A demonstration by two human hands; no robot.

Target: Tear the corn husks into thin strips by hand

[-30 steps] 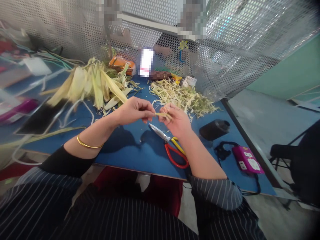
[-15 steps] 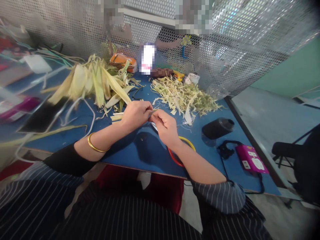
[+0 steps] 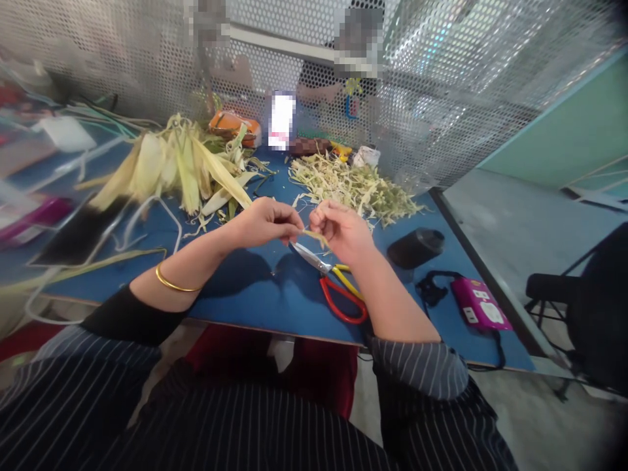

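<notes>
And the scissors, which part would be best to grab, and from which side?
Probably the red handle loop, from the near side of the table. The scissors lie with blades pointing away and leftward, so this loop faces the person, uncovered, while the right forearm partly hides the yellow loop.

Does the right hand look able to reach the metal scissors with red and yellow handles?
Probably yes: the scissors lie close to the right hand on the blue table, their red handle uncovered.
</notes>
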